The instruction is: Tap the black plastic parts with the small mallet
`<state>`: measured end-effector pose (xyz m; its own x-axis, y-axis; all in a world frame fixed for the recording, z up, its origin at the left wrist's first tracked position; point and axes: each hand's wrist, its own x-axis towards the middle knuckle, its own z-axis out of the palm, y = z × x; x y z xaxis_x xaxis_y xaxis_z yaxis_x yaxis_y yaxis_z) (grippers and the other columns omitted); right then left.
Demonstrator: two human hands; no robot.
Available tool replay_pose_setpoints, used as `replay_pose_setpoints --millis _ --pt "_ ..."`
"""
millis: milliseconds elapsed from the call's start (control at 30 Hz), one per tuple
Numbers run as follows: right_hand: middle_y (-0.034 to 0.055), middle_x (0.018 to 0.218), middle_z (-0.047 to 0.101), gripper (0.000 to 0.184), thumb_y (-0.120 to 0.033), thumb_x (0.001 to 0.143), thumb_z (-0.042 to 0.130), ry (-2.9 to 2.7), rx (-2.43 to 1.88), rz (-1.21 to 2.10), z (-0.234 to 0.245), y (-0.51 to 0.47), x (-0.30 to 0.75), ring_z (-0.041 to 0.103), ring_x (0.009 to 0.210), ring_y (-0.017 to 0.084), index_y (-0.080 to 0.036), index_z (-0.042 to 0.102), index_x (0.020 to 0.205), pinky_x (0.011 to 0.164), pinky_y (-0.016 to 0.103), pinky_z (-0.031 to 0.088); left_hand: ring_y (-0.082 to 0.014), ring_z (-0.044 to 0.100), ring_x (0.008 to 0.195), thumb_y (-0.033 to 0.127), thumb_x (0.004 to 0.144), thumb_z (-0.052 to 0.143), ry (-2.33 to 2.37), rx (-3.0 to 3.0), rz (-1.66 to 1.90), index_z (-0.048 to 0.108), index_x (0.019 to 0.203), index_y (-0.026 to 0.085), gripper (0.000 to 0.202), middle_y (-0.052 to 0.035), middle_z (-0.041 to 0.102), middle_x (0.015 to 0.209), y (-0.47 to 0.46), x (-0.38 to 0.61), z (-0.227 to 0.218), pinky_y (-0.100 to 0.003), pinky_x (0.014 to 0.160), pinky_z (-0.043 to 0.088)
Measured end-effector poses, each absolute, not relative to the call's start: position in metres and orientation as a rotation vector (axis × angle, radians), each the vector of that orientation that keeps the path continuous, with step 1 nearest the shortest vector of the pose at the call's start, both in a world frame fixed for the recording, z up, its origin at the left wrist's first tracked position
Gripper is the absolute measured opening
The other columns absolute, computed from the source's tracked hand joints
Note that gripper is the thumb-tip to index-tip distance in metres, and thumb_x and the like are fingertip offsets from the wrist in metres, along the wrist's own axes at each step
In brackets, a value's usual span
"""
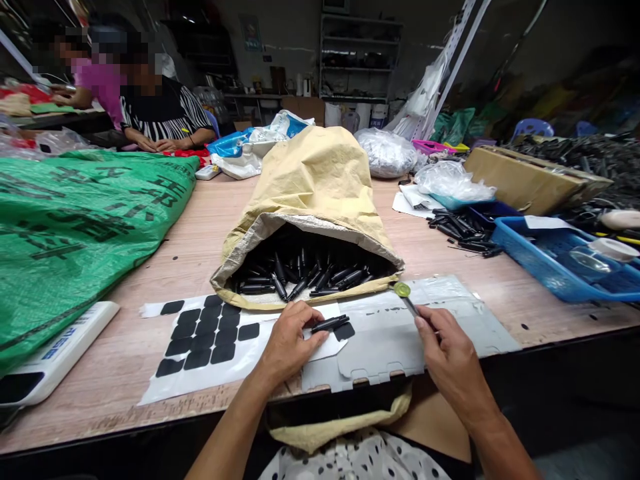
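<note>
My left hand (pixel 293 337) is closed in a pinch on a slim black plastic part (pixel 330 324) just above a white backing sheet (pixel 235 363) that carries several black adhesive pads (pixel 200 337). My right hand (pixel 445 347) grips a thin tool with a yellow-green round tip (pixel 401 289), its tip pointing toward the sack. A tan paper sack (pixel 315 180) lies open straight ahead, its mouth full of several black parts (pixel 300 275). A grey sheet (pixel 400 327) lies under my right hand.
A big green woven bag (pixel 75 227) fills the left side, with a white scale (pixel 55 350) at its foot. At the right stand a blue basket (pixel 560 263), a cardboard box (pixel 530 177) and loose black parts (pixel 463 230). Two people sit at the far left.
</note>
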<state>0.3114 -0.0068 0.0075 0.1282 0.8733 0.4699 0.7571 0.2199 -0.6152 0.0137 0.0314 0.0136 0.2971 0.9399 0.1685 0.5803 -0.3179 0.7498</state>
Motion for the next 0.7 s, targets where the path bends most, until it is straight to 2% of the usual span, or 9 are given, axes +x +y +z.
replay_pose_setpoints --millis 67,200,333,467,533,700 --pt "0.0069 0.106 0.068 0.023 -0.028 0.101 0.05 -1.698 -1.429 0.269 0.014 -0.017 0.291 0.065 0.102 0.02 -0.022 0.066 0.115 0.091 0.033 0.053 -0.0225 0.056 0.092 0.021 0.084 0.071 1.354 2.001 0.822 0.071 0.094 0.022 0.01 -0.0024 0.064 0.089 0.032 0.014 0.013 -0.035 0.083 0.044" --pt "0.007 0.109 0.067 0.035 -0.019 0.101 0.047 -1.81 -1.286 0.365 0.021 -0.029 0.254 0.065 0.104 0.018 -0.024 0.061 0.133 0.091 0.03 0.054 -0.0219 0.056 0.092 0.02 0.084 0.072 1.343 1.996 0.824 0.073 0.094 0.021 0.01 -0.0022 0.063 0.087 0.032 0.014 0.01 -0.034 0.082 0.043" --pt "0.0062 0.099 0.061 0.049 -0.011 0.1 0.042 -1.918 -1.214 0.374 0.02 -0.031 0.233 0.063 0.09 0.016 -0.027 0.053 0.146 0.08 0.027 0.055 -0.0218 0.056 0.094 0.021 0.086 0.071 1.321 1.986 0.839 0.074 0.096 0.021 0.01 -0.0023 0.062 0.087 0.033 0.013 0.009 -0.034 0.084 0.043" --pt "0.0057 0.096 0.056 0.059 -0.004 0.097 0.04 -1.974 -1.167 0.289 0.016 -0.03 0.223 0.06 0.084 0.015 -0.028 0.049 0.15 0.075 0.026 0.055 -0.0214 0.055 0.092 0.02 0.086 0.07 1.302 1.983 0.84 0.071 0.085 0.02 0.002 -0.002 0.06 0.085 0.033 0.013 0.011 -0.033 0.082 0.042" --pt "0.0054 0.095 0.056 0.061 -0.001 0.095 0.038 -2.016 -1.202 0.247 0.012 -0.03 0.22 0.059 0.082 0.014 -0.029 0.051 0.148 0.074 0.026 0.055 -0.0211 0.055 0.091 0.018 0.085 0.07 1.303 1.986 0.841 0.07 0.08 0.02 0.006 -0.0016 0.06 0.083 0.033 0.013 0.012 -0.032 0.081 0.042" --pt "0.0052 0.096 0.056 0.06 -0.002 0.095 0.04 -1.994 -1.226 0.274 0.011 -0.029 0.225 0.06 0.083 0.014 -0.029 0.053 0.147 0.076 0.026 0.055 -0.0217 0.056 0.093 0.018 0.085 0.07 1.314 1.978 0.853 0.075 0.09 0.022 0.008 -0.0021 0.062 0.086 0.033 0.013 0.01 -0.033 0.084 0.042"
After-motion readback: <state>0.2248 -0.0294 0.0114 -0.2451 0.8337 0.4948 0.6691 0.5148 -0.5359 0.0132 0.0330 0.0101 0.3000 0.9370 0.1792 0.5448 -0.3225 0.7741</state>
